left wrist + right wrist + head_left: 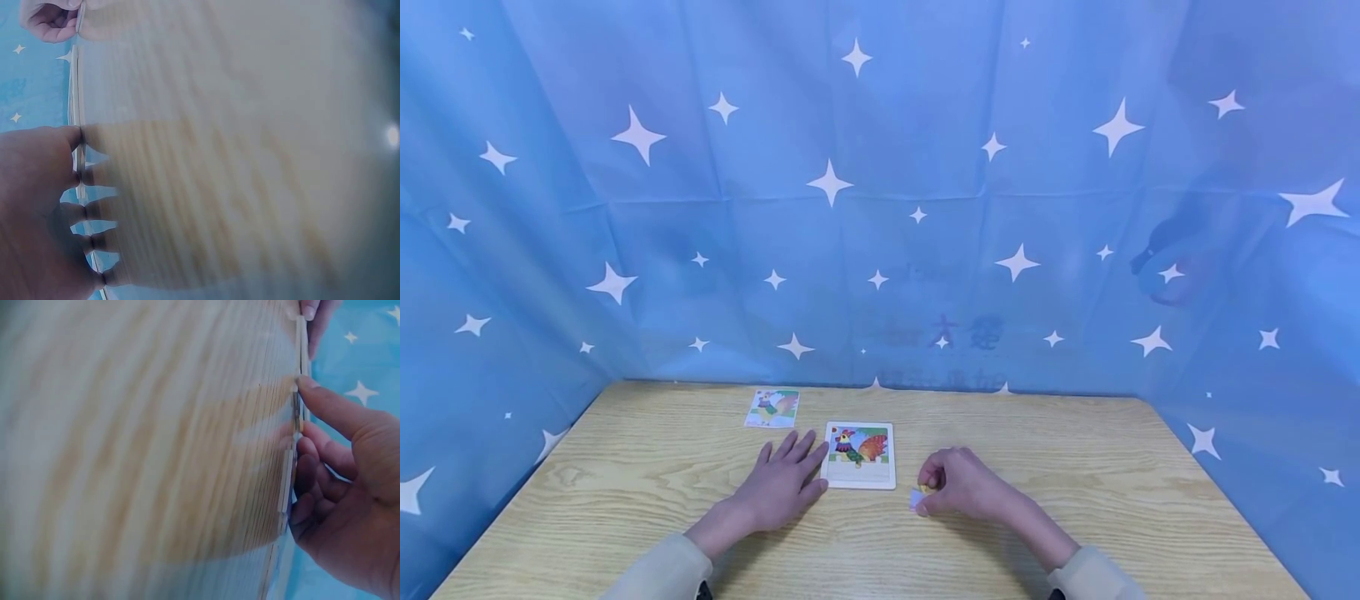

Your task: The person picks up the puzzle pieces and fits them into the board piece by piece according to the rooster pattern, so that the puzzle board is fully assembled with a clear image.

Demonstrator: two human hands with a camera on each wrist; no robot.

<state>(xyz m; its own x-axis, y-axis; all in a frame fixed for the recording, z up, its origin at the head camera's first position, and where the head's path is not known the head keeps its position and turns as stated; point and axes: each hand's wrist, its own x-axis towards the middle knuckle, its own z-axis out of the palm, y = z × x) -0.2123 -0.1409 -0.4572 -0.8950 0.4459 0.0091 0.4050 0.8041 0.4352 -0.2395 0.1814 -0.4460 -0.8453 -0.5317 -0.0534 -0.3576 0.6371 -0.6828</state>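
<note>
A square white puzzle tray (859, 482) lies on the table, with a rooster picture across its upper part and a pale strip below. My left hand (778, 487) rests on the table with its fingers spread, thumb and forefinger at the tray's left edge. To the right of the tray, my right hand (962, 485) pinches a small puzzle piece (917, 498), lilac and yellow where it shows, between thumb and fingers close to the tabletop. Fingers hide much of that piece. From the side, the right wrist view shows the right hand (356, 469) low at the tabletop.
A picture card (772, 408) with a similar rooster lies behind my left hand. The wooden table (1060, 442) ends at a blue curtain (880, 250) with white stars, which also hangs along both sides.
</note>
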